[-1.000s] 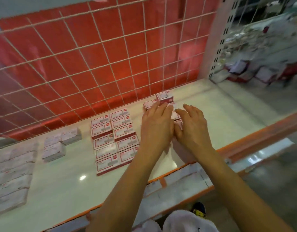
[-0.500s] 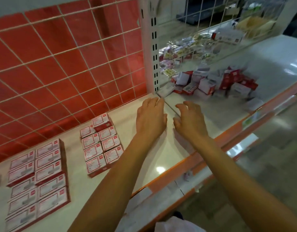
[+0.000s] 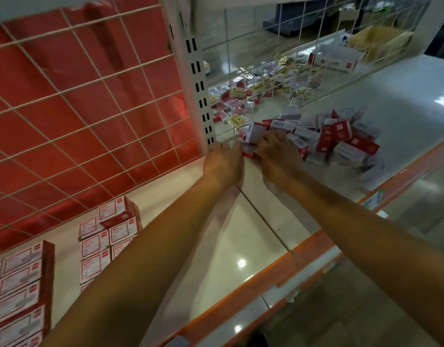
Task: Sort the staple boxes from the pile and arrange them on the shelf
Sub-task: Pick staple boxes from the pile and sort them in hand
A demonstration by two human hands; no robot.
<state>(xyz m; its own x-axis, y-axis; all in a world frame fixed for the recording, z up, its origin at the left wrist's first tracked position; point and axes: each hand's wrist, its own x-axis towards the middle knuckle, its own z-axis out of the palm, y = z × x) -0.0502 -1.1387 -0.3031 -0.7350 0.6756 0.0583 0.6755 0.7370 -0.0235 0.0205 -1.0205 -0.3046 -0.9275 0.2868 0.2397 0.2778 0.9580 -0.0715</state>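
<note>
A loose pile of red-and-white staple boxes (image 3: 338, 140) lies on the right section of the white shelf (image 3: 243, 229). My left hand (image 3: 223, 165) reaches the pile's near-left edge, its fingertips against a low red box (image 3: 249, 153); whether it grips is hidden. My right hand (image 3: 278, 156) sits just right of it, fingers curled over a tilted white-faced box (image 3: 256, 131). Arranged rows of staple boxes (image 3: 107, 236) lie flat on the left section, with more rows (image 3: 20, 284) at the far left.
A red wire-grid back panel (image 3: 78, 108) closes the left section. A slotted white upright (image 3: 199, 91) divides the two sections. Behind the right wire mesh lies another heap of small packets (image 3: 256, 93). The shelf has an orange front edge (image 3: 243, 289).
My view and both hands have swung right from the arranged rows across the bare shelf to the pile. The fingers, spread half a second ago, now curl at the pile's edge.
</note>
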